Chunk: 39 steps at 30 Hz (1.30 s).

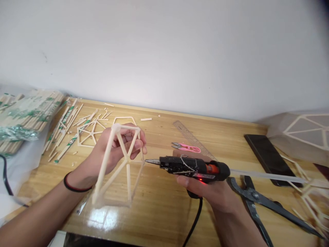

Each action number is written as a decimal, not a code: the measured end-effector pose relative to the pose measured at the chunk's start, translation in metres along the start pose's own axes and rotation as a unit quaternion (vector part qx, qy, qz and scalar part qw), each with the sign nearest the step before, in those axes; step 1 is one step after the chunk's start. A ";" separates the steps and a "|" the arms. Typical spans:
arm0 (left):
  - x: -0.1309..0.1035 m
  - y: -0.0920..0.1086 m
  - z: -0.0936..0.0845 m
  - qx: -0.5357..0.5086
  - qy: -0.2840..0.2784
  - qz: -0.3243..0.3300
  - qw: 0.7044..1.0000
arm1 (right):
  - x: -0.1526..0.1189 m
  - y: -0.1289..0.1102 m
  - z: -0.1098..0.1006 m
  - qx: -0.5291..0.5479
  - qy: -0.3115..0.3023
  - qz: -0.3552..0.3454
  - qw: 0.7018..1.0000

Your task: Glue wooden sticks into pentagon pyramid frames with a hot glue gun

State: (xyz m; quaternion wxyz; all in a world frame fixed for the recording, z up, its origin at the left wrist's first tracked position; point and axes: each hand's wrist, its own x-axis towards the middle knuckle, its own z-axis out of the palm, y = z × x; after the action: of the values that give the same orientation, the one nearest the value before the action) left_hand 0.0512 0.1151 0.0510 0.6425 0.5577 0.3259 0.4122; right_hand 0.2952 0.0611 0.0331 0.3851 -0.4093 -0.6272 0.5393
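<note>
A pale frame of wooden sticks (128,181), its spokes meeting at a middle joint, is held up above the table in my left hand (120,142). The fingers of that hand pinch the frame near its upper right side. My right hand (205,190) is wrapped round a black hot glue gun (192,167) with a red light lit on its body. The gun's metal nozzle points left, at the frame's right corner; whether it touches cannot be made out. A long clear glue stick (267,176) runs out of the gun's back end.
Behind my left hand lie a flat stick frame (79,137) and loose sticks (67,125). Packs of chopsticks (38,113) are at far left. Pink snips (189,148), a clear ruler (190,133), a black phone (269,157), pliers (257,197) and more stick frames (315,202) lie toward the right.
</note>
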 end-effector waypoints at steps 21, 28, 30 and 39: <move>-0.002 -0.013 -0.010 0.028 -0.045 -0.023 0.998 | 0.002 -0.005 0.004 -0.096 -0.008 -0.015 0.995; -0.001 -0.003 0.002 0.019 0.036 -0.012 0.999 | -0.002 -0.003 0.004 -0.067 0.012 -0.010 0.998; 0.000 -0.007 0.001 -0.019 0.035 0.000 0.999 | -0.003 -0.003 0.004 -0.058 0.023 -0.005 0.998; 0.001 -0.019 -0.010 -0.024 0.014 0.055 0.998 | -0.006 0.009 0.001 -0.006 0.056 0.026 0.998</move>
State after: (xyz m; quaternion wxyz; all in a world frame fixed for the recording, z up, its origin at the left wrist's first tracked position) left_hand 0.0460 0.1196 0.0305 0.6272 0.5537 0.2934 0.4625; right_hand 0.2972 0.0558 0.0241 0.4029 -0.4569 -0.5970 0.5220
